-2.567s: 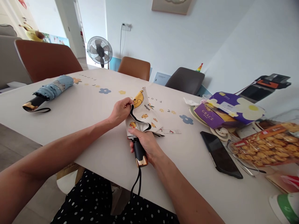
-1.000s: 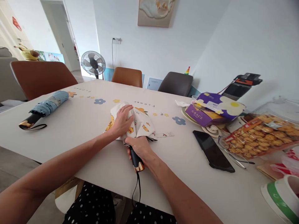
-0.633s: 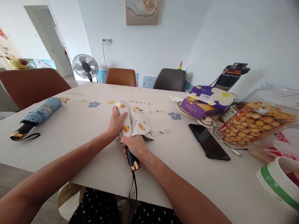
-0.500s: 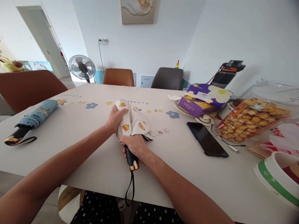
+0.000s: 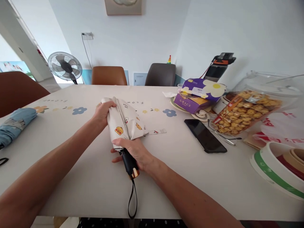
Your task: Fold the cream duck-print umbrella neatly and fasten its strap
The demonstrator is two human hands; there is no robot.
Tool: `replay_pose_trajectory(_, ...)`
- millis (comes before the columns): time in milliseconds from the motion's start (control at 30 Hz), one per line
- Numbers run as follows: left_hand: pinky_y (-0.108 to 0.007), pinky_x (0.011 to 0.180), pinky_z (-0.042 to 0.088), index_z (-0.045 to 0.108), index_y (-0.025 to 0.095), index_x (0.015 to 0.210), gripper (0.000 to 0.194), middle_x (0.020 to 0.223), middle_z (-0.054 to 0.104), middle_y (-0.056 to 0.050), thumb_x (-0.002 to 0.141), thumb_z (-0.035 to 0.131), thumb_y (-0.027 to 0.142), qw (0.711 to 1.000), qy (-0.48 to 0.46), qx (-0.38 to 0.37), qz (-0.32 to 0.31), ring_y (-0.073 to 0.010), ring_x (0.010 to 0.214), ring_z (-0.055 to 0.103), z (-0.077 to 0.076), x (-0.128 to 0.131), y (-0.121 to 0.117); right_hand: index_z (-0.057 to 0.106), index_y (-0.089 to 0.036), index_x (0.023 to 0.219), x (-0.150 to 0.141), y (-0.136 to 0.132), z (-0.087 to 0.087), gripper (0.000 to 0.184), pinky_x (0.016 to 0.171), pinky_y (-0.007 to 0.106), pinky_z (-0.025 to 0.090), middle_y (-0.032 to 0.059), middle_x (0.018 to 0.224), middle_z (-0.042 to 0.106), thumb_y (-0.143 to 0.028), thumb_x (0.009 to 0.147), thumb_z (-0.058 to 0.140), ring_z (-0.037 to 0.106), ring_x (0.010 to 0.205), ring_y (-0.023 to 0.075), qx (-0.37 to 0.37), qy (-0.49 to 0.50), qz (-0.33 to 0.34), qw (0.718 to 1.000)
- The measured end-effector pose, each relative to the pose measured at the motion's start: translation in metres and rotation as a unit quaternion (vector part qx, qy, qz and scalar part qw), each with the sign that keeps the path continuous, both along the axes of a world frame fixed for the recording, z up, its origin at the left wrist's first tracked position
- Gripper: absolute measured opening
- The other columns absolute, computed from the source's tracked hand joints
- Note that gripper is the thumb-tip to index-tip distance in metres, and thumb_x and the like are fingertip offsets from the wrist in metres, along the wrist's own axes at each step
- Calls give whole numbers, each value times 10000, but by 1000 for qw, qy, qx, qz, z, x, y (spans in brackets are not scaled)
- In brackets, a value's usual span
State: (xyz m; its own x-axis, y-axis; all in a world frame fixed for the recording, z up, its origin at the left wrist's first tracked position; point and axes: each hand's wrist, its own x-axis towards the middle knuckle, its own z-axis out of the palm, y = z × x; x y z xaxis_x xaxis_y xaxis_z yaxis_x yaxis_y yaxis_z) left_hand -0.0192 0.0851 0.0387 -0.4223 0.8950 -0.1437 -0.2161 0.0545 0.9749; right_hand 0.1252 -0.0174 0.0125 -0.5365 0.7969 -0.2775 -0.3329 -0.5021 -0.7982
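Note:
A folded white umbrella [image 5: 121, 122] with small yellow cartoon prints lies tilted over the table in front of me, its loose fabric bulging to the right. My left hand [image 5: 104, 110] is closed around its far end, thumb on top. Close to the handle, my right hand [image 5: 133, 150] grips the lower end of the fabric, with some fingers showing underneath. The black handle with a gold-coloured tip points toward me, and a black wrist strap [image 5: 133, 202] hangs from it. A narrow printed closing band [image 5: 157, 131] sticks out to the right on the table.
A blue folded umbrella [image 5: 17, 125] lies at the left edge. To the right are a black phone [image 5: 205, 135], glasses [image 5: 223, 137], a purple box [image 5: 190, 101], a tilted container of cookies [image 5: 247, 110] and tape rolls [image 5: 277, 167]. Chairs stand behind the white table [image 5: 78, 177].
The camera view has shifted, so the surroundings sit further left. The white umbrella's far end now leans more to the left, and my left hand has moved with it. Both hands keep their hold.

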Motion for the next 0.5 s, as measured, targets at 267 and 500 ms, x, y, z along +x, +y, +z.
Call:
replay_pose_trajectory(267, -422, 625, 504, 600, 140, 805, 299, 612, 586, -88, 632, 598, 384, 981, -72, -41, -176, -280, 654, 589, -4, 8, -10, 546, -137, 708, 2, -8, 5, 117, 349, 184, 395, -39, 449, 492, -249, 701, 578, 475, 350, 84, -54, -44, 109, 992)
replay_pose_trajectory(500, -412, 678, 489, 627, 173, 851, 621, 682, 610, -109, 676, 413, 730, 968, -56, 8, -244, -293, 756, 600, -15, 33, -25, 472, -165, 653, 4, 1, 7, 127, 349, 191, 349, -67, 414, 424, -236, 686, 572, 395, 323, 69, -27, -20, 23, 999)
